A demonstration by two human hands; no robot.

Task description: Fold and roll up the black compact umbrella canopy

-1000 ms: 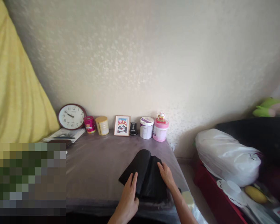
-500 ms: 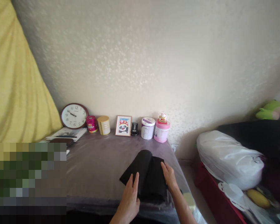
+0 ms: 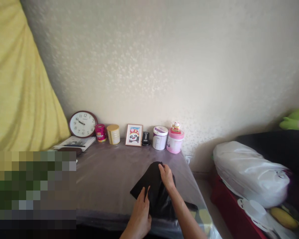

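Note:
A folded piece of black cloth (image 3: 149,181) lies near the front right of the table, its exact kind unclear. Its left part is bent up into a rounded fold, and a dark strip (image 3: 191,205) of it sticks out to the right. My left hand (image 3: 140,209) grips its near left side, with the index and middle fingers on top and a bit of cloth between them. Reaching across to the top of the fold, my right hand (image 3: 166,175) pinches the edge between thumb and fingers. My right forearm hides part of the cloth.
Along the wall on the table (image 3: 109,179) stand a clock (image 3: 82,124), a pink tin (image 3: 100,133), a yellow canister (image 3: 113,134), a panda picture frame (image 3: 134,135) and two tubs (image 3: 159,138). To the right are a white plastic bag (image 3: 249,172) and a red box (image 3: 229,199).
My right hand has moved left and up from the cloth's right edge to the top of the fold. The right part is now crumpled, with a strip out to the right. My left hand has barely moved.

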